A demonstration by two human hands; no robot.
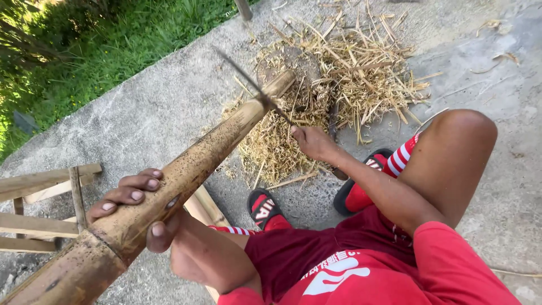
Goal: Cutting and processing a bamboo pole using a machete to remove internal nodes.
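A thick brown bamboo pole runs from the lower left up to a round wooden block, where its far end rests. My left hand wraps around the pole near its lower part. My right hand grips the handle of a long thin blade, blurred in motion, which crosses the pole near its far end.
A heap of dry bamboo shavings lies around the block on the concrete ground. A wooden frame stands at the left. Grass borders the concrete. My knees and red-and-black sandals are below the pole.
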